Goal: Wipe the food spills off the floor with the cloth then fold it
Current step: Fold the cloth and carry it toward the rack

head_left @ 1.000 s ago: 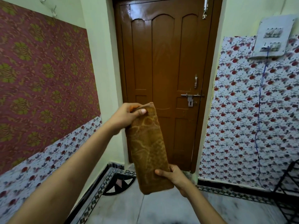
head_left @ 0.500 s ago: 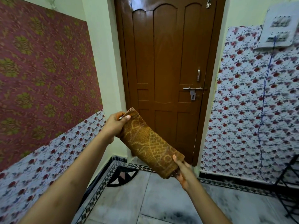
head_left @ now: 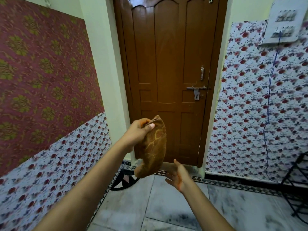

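There is a single view, from a wide-angle camera worn on the person's head. It faces forward and a little down, straight at a closed wooden door (head_left: 168, 77) near ahead, with papered walls bending away on both sides. Both forearms reach in from the bottom edge, close beneath the lens, over the tiled floor (head_left: 150, 205).

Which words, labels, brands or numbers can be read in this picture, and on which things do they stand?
None can be read.
Cloth: only a woven pattern, no label in view.
Switch panel: too blurred to tell if it bears any marks.
Door and latch: no text shows.
Wall coverings: flowers only, no letters.
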A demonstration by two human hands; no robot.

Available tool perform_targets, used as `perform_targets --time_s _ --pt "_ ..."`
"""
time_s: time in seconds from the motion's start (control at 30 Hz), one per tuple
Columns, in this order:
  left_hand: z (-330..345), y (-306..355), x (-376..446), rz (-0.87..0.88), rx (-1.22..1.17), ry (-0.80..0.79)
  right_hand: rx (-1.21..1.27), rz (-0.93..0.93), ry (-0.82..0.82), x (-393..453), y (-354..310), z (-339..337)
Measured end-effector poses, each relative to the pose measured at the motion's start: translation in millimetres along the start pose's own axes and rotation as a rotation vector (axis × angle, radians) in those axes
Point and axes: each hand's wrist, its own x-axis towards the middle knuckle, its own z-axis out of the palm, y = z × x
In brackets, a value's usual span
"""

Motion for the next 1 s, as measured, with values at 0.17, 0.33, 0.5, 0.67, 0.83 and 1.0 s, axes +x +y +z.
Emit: perform_targets --time_s 0.17,0.33,0.5,0.67,0.83,1.0 --pt "28 0 -8 -0.058 -0.06 -0.13 0.165 0.093 -0.249 -9 9 18" --pt "51 -6 -11 -0.169 -0.239 -0.206 0.375 -0.018 -0.39 -18 11 26" --pt "40 -33 -4 -0.367 -0.381 -0.071 0.466 -0.012 -0.4 -19 11 20" --pt "31 -61 -6 -0.501 -0.332 0.112 0.413 -0.106 -0.357 -23 6 18" --pt "28 -82 -11 -0.438 -0.231 0.178 0.337 -0.137 -0.403 -38 -4 22" --pt "28 -97 -13 -0.278 0.206 0.232 0.303 -0.159 -0.288 -45 -6 23"
